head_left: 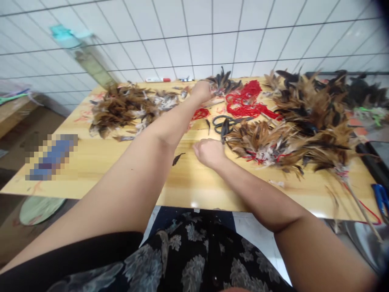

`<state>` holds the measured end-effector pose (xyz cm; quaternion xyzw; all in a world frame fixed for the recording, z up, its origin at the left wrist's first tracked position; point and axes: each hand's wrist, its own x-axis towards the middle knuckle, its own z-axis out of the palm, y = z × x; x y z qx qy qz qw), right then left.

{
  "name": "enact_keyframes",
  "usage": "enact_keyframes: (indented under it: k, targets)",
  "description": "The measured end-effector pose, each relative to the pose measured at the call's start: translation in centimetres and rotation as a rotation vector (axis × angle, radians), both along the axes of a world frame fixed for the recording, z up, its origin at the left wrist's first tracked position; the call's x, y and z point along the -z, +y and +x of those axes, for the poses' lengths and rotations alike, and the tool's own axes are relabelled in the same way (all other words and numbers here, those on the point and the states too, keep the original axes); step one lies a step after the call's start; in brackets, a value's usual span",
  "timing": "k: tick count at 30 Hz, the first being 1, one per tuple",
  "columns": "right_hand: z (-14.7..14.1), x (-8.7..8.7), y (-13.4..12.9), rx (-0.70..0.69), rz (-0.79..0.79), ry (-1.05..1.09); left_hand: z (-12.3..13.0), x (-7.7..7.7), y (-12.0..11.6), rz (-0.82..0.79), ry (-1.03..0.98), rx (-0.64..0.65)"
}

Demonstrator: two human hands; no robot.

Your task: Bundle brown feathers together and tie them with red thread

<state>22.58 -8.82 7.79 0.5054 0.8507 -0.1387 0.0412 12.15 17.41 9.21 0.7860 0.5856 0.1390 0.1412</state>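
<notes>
My left hand reaches across to the back of the wooden table, right beside a small bunch of dark feathers. Its fingers are turned away from view, so their grip is hidden. Nearer to me, my right hand is closed in a fist just over the tabletop; whatever its curled fingers hold does not show. Black-handled scissors lie behind it, with a dark feather partly over them. To its right is a bundle of brown feathers tied with red string. A loose dark feather lies between my forearms.
Red cord lies heaped behind the scissors. A large pile of brown and black feathers covers the right side, another feather pile the left. A bottle with a turquoise lid stands back left. A marker lies along the tiled wall.
</notes>
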Motion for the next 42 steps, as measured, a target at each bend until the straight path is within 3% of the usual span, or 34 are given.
enact_keyframes:
  k: [3, 8, 11, 14, 17, 22, 28, 31, 35, 42]
  targets:
    - [0.0, -0.4, -0.2, 0.020, 0.002, -0.042, -3.5, -1.2, -1.7, 0.068, 0.073, -0.145]
    - [-0.1, -0.6, -0.2, 0.043, 0.020, -0.071, -13.2, -4.3, -6.1, 0.118, 0.006, -0.304]
    - [-0.2, -0.6, -0.1, 0.051, 0.028, -0.093, -18.4, -5.5, -9.6, 0.086, -0.047, -0.300]
    - [-0.2, -0.5, 0.0, 0.066, 0.033, -0.116, -21.0, -5.4, -12.7, 0.116, -0.059, -0.291]
    - [-0.2, -0.6, 0.1, 0.086, 0.046, -0.118, -21.3, -4.2, -14.7, 0.179, -0.069, -0.248]
    - [0.0, -1.1, 0.1, 0.164, 0.042, -0.080, -19.6, -1.2, -16.4, 0.199, -0.101, -0.189]
    - [0.3, -0.9, 0.2, 0.277, 0.065, 0.037, -18.8, 2.1, -16.1, 0.190, -0.100, -0.142]
    - [0.4, -0.7, 0.3, 0.301, 0.090, 0.082, -18.9, 2.9, -15.5, 0.228, -0.114, -0.144]
    - [0.6, -0.6, 0.2, 0.330, 0.137, 0.121, -18.9, 2.1, -16.2, 0.278, -0.142, -0.150]
    - [1.0, 0.5, 1.0, 0.363, 0.190, 0.143, -18.7, -1.7, -19.5, 0.266, -0.303, -0.147]
